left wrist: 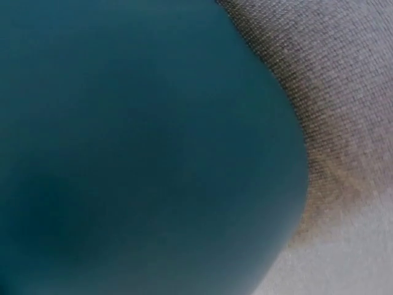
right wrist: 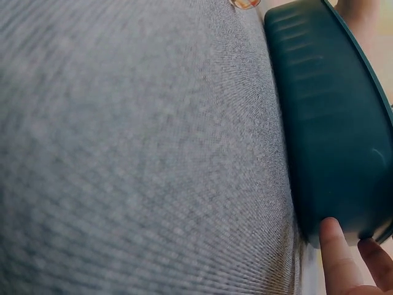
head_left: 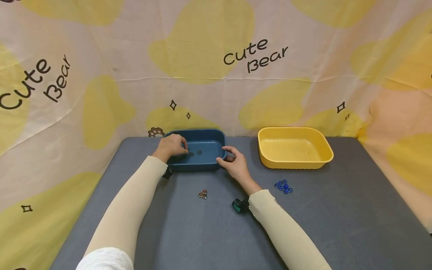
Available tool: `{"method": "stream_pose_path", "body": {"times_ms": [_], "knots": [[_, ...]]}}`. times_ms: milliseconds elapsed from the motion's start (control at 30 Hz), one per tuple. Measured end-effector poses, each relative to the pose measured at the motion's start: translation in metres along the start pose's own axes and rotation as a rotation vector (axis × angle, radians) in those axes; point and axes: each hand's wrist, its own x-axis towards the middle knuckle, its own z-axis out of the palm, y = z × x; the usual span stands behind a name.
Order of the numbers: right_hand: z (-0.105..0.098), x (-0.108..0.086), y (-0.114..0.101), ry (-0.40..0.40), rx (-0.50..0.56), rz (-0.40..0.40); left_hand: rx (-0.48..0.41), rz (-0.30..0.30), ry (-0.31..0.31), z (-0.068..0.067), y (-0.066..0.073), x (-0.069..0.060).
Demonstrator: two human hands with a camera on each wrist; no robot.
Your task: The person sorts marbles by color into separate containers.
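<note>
A blue plastic basin [head_left: 206,135] stands at the back of the table, with a couple of small dark marbles [head_left: 199,152] on its floor. My left hand [head_left: 173,145] reaches over the basin's left end, fingers bent down inside beside the marbles; whether it pinches one is hidden. At the other end, my right hand [head_left: 236,163] touches the basin's right side with thumb and fingers spread. Two of its fingertips [right wrist: 331,230] meet the outer wall in the right wrist view. The left wrist view is filled mostly by the blue basin wall [left wrist: 153,141], blurred and close.
To the right stands a yellow basin [head_left: 295,165]. Several blue marbles [head_left: 285,186] lie on the grey table [head_left: 202,232] in front of it. A small cluster of brownish marbles [head_left: 203,194] lies before the blue basin. Printed cloth [head_left: 202,48] hangs behind.
</note>
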Motion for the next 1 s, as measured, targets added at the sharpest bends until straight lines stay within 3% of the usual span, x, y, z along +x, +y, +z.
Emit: {"method": "stream_pose_path", "body": {"times_ms": [467,1000], "knots": [[-0.001,0.000,0.001,-0.003,-0.001,-0.006,-0.005,0.002,-0.009,0.006,-0.002,0.005],[-0.002,-0.001,0.001,-0.021,0.008,-0.007,0.005,0.008,0.008,-0.005,0.006,-0.006]]}}
